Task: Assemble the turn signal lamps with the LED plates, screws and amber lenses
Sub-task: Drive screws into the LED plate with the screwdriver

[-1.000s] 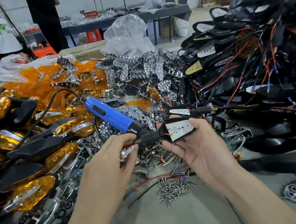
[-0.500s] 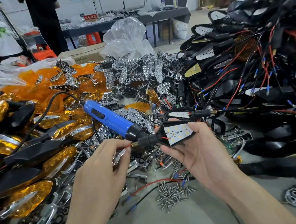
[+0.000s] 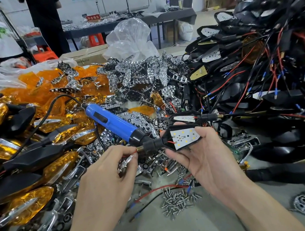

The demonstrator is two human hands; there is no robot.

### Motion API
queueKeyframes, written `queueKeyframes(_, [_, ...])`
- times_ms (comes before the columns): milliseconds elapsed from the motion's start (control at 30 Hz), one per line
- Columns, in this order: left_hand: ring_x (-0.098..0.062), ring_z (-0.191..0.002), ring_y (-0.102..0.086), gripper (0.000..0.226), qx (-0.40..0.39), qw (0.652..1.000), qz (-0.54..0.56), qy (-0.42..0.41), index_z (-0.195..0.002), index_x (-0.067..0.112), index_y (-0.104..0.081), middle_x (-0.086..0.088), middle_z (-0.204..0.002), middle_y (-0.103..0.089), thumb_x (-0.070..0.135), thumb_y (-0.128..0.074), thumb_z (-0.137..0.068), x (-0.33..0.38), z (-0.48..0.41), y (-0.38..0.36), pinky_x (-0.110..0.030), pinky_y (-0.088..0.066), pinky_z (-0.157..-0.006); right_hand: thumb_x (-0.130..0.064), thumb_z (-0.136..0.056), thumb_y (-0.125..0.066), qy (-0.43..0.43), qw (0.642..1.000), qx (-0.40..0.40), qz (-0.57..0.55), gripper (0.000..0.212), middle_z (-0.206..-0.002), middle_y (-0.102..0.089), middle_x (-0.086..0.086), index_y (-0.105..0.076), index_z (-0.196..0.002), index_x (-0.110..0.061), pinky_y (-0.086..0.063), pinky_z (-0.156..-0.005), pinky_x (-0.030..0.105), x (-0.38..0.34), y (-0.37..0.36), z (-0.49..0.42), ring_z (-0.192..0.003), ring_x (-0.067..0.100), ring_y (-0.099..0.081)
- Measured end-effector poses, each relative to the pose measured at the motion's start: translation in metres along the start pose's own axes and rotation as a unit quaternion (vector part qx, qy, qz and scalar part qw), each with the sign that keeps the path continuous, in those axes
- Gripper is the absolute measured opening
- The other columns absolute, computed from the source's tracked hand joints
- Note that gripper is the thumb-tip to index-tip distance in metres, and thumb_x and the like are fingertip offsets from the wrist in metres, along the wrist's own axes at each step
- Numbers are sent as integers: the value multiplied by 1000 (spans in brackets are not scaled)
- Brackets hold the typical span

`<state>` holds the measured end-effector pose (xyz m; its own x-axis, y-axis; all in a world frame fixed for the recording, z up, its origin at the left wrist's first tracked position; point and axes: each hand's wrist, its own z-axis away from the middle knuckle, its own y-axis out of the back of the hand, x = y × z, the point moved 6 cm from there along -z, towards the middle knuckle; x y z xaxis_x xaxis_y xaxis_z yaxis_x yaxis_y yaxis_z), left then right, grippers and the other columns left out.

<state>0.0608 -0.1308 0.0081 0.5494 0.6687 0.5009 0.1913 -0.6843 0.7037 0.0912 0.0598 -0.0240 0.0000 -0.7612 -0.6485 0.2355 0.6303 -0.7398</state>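
Your right hand (image 3: 205, 164) is gripping the black lamp (image 3: 151, 144) in curled fingers, its LED plate (image 3: 185, 137) facing up, above the loose screws (image 3: 177, 200). Your left hand (image 3: 105, 176) is pinching the red wire (image 3: 131, 154) at the stem. You're risking tearing it off the plate by tugging hard.

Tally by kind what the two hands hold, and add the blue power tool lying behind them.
Black lamp housing: 1, gripped by the right hand
White LED plate: 1, seated in that housing
Red wire: 1, pinched by the left hand
Blue screwdriver: 1, on the parts heap
Total: 4
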Motion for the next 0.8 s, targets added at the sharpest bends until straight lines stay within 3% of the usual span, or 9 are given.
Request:
queueKeyframes(100, [-3, -75, -59, 5, -5, 1000, -5, 1, -93, 41, -60, 33, -84, -60, 39, -60, -89, 0, 0, 0, -21, -41, -50, -22, -108, -32, 0, 1000, 0, 8, 39, -119, -73, 21, -61, -128, -3, -64, -74, 34, 0, 0, 0, -103, 29, -75])
queueKeyframes(233, [-4, -63, -57, 5, -7, 1000, -3, 9, -93, 39, -62, 33, -92, -60, 37, -61, -89, -1, 0, -2, -19, -33, -49, -22, -107, -31, -3, 1000, -1, 15, 41, -123, -71, 23, -60, -130, -3, -64, -77, 34, 0, -2, 1, -111, 32, -71])
queueKeyframes(333, [-2, -61, -56, 5, 1, 1000, -5, 9, -92, 37, -63, 28, -75, -60, 34, -62, -88, -2, 1, -3, -20, -34, -48, -22, -108, -31, -6, 1000, -2, 10, 42, -123, -71, 22, -59, -131, -2, -63, -77, 33, 2, -2, 1, -107, 29, -73])
queueKeyframes(600, [-5, -62, -56, 3, 9, 1000, -24, 18, -90, 33, -63, 24, -69, -57, 33, -62, -88, -1, 2, -3, -22, -34, -44, -17, -108, -34, -14, 1000, 19, -7, 38, -121, -72, 23, -57, -131, 2, -64, -80, 37, 7, -1, 1, -97, 28, -75])
queueKeyframes(733, [-9, -58, -57, 6, 10, 999, -20, 24, -92, 34, -63, 24, -76, -60, 30, -65, -88, 2, 2, -4, -30, -46, -46, -17, -108, -35, -12, 999, 29, -17, 36, -117, -73, 23, -57, -130, 3, -65, -79, 39, 6, 0, 1, -98, 30, -75])
queueKeyframes(800, [-2, -65, -59, 12, 5, 1000, -16, 22, -98, 37, -59, 24, -88, -59, 29, -62, -90, 4, 1, -7, -28, -50, -51, -16, -108, -37, -13, 999, 34, -23, 35, -117, -73, 24, -57, -130, 4, -65, -78, 39, 6, 0, 1, -98, 30, -75])
